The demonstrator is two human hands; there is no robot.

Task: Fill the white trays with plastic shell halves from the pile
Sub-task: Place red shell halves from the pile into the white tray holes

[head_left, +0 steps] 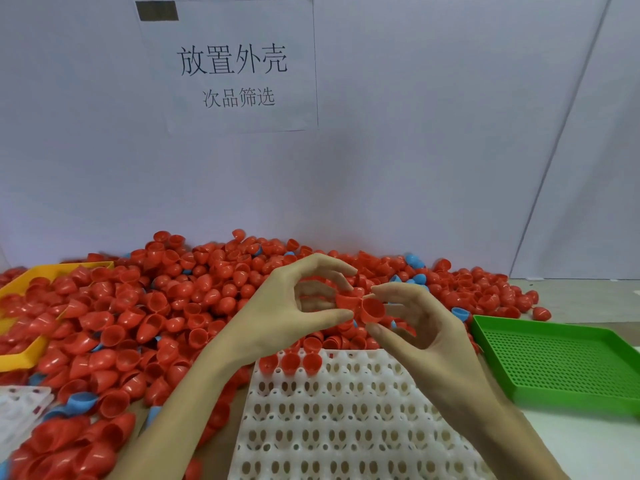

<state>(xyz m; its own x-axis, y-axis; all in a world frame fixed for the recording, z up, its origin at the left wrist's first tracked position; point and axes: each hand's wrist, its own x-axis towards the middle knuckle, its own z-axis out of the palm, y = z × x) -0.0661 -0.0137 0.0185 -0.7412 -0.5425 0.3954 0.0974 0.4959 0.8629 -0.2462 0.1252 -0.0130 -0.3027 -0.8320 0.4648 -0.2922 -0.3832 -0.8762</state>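
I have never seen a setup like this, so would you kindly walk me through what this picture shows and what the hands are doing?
There is no machine here: a person works with two bare hands, and the single picture comes from a camera worn on their head, looking forward and down.

The left hand pinches one red shell half and the right hand pinches another red shell half, its open side towards the camera; the two shells touch in mid-air above the work surface.

Behind them lies a big pile of shell halves, nearly all red with a few blue. In front is a white tray with rows of pockets; three red shells sit along its far edge and the other pockets in view are empty. A green perforated tray lies to the right, a yellow tray half-buried on the left, and a paper sign hangs on the wall.
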